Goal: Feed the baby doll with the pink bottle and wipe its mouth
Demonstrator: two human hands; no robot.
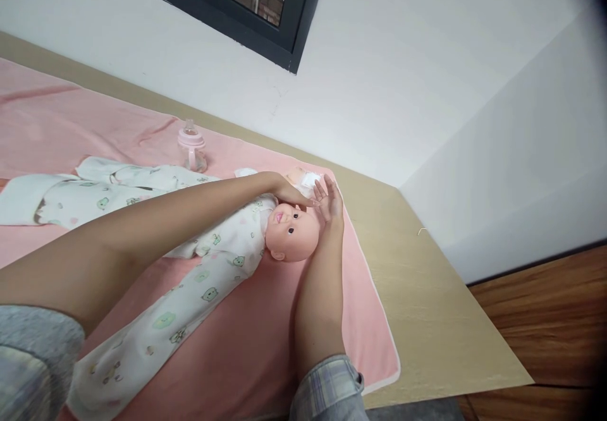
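Observation:
A baby doll [294,234] in a white patterned outfit lies on its back on a pink blanket [265,320], its bald head toward the right. My left arm reaches across the doll's chest, and my left hand [290,190] lies beside the far side of its face, fingers stretched out and partly hidden. At the top of the head is my right hand [331,201], palm turned inward, fingers spread and holding nothing. Just behind the hands sits a small white and peach-coloured item [310,179], partly covered; I cannot make out its kind.
A clear baby bottle [192,149] with a pink collar and handles stands on the blanket beyond the doll's body. The tan tabletop [403,282] shows past the blanket's right edge. Behind rise a white wall [370,92] and a dark window frame [289,48]. Wooden panelling [545,307] is at right.

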